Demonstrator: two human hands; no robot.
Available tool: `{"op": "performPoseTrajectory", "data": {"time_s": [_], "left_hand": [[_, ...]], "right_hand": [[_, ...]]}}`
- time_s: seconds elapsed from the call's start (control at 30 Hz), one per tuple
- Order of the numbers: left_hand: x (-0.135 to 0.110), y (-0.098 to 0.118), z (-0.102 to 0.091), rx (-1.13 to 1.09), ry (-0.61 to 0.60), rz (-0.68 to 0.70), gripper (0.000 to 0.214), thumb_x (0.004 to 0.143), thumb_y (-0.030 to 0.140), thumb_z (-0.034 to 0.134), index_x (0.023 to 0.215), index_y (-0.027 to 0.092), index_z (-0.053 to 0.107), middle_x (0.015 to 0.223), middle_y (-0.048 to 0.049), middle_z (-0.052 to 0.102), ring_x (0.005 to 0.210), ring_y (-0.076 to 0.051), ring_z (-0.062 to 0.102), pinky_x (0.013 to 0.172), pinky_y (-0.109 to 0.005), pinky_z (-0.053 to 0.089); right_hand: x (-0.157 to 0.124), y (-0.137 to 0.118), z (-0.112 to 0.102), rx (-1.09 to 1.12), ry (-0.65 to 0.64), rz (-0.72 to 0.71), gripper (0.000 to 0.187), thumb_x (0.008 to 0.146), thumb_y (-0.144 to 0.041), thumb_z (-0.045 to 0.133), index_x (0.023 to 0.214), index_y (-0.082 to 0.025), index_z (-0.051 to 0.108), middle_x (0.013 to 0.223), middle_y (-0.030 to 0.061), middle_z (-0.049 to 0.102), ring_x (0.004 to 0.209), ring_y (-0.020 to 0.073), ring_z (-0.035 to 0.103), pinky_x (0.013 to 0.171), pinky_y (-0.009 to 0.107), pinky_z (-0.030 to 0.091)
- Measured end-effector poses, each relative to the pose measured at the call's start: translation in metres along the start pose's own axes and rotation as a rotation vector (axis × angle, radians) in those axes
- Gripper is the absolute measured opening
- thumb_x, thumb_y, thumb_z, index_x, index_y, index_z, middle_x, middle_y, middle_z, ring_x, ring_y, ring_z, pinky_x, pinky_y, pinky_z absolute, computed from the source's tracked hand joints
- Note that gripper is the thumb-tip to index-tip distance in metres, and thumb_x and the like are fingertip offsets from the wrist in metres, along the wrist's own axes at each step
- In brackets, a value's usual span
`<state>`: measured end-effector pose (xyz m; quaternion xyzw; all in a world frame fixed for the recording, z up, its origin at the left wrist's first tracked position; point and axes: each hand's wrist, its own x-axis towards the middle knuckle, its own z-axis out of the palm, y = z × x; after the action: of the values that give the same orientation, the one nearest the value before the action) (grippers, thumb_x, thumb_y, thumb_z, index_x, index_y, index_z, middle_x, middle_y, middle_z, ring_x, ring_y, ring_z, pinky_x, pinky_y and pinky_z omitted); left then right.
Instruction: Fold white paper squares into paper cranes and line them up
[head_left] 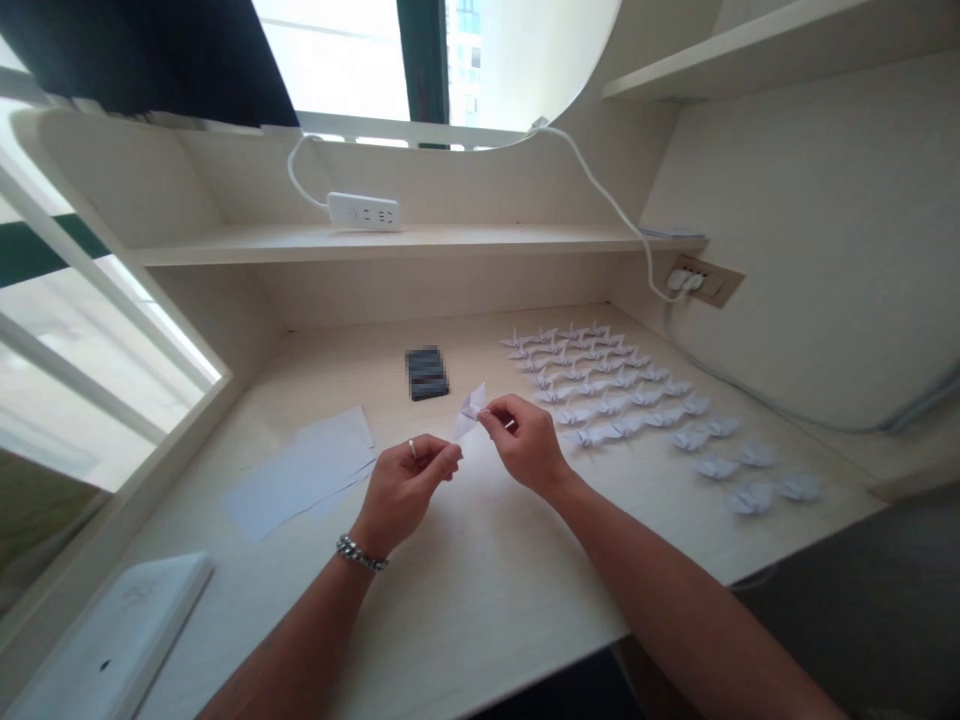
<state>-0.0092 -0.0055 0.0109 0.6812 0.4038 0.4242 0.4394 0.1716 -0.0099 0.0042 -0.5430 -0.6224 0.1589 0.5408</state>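
A small piece of folded paper point(472, 404), white with pointed ends, is held up over the desk between my two hands. My right hand point(525, 440) pinches its right side between thumb and forefinger. With thumb and index closed, my left hand point(405, 490) grips the lower tip; the fingers partly hide that end. A ring and a chain bracelet are on the left hand and wrist. To the right, several white paper cranes point(621, 378) stand in rows on the desk. Loose white paper sheets point(307, 470) lie to the left of my left hand.
A dark, blurred-out phone-like object point(427, 373) lies behind the hands. At the front left sits a white flat box point(127, 630). A power strip point(364, 212) rests on the shelf point(450, 240), its cable running to the wall socket point(705, 280). The desk's front edge is near my forearms.
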Motion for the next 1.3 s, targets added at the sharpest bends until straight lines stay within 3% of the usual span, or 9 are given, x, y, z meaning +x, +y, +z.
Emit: {"op": "performPoseTrajectory", "data": {"time_s": [0.13,0.3,0.47,0.6,0.93,1.3], "left_hand": [[0.003,-0.006,0.002,0.088,-0.105,-0.023,0.029,0.083,0.045,0.063,0.071,0.018,0.068,0.063,-0.0015,0.065,0.060,-0.016,0.058,0.060,-0.026,0.044],[0.008,-0.016,0.007,0.406,-0.279,-0.015,0.031,0.081,0.049,0.061,0.069,0.021,0.069,0.064,-0.0017,0.068,0.062,-0.020,0.058,0.060,-0.029,0.039],[0.009,-0.017,0.010,0.444,-0.262,0.001,0.032,0.080,0.051,0.059,0.074,0.022,0.071,0.067,-0.0023,0.070,0.065,-0.023,0.062,0.064,-0.031,0.040],[0.009,-0.016,0.012,0.469,-0.236,0.011,0.032,0.079,0.051,0.059,0.074,0.022,0.072,0.068,-0.0030,0.071,0.066,-0.024,0.063,0.065,-0.032,0.040],[0.011,-0.016,0.014,0.525,-0.221,0.016,0.036,0.079,0.054,0.057,0.075,0.022,0.071,0.070,-0.0033,0.072,0.069,-0.024,0.064,0.065,-0.033,0.041],[0.012,-0.020,0.012,0.607,-0.263,-0.014,0.038,0.082,0.054,0.050,0.080,0.023,0.070,0.073,-0.0008,0.073,0.071,-0.022,0.066,0.066,-0.031,0.043]], "right_hand": [[-0.006,0.004,-0.016,-0.051,0.070,0.040,0.017,0.087,-0.036,0.059,0.080,-0.021,0.066,0.076,0.0028,0.068,0.068,0.0162,0.060,0.065,0.027,0.045],[-0.045,0.023,-0.055,-0.137,0.162,0.144,0.018,0.085,-0.037,0.060,0.080,-0.022,0.069,0.075,0.0035,0.070,0.067,0.0182,0.062,0.066,0.028,0.046],[-0.091,0.051,-0.108,-0.295,0.322,0.363,0.023,0.083,-0.041,0.060,0.081,-0.020,0.070,0.072,0.0055,0.070,0.068,0.0219,0.063,0.069,0.033,0.047],[-0.103,0.065,-0.134,-0.357,0.405,0.447,0.027,0.083,-0.041,0.058,0.086,-0.018,0.071,0.076,0.0085,0.072,0.069,0.0240,0.065,0.070,0.036,0.048],[-0.078,0.083,-0.144,-0.497,0.449,0.462,0.022,0.082,-0.031,0.057,0.084,-0.016,0.073,0.082,0.0099,0.075,0.078,0.0232,0.067,0.074,0.032,0.047],[-0.076,0.090,-0.146,-0.606,0.426,0.527,0.018,0.082,-0.028,0.059,0.082,-0.017,0.073,0.084,0.0092,0.075,0.081,0.0233,0.067,0.074,0.030,0.045]]}}
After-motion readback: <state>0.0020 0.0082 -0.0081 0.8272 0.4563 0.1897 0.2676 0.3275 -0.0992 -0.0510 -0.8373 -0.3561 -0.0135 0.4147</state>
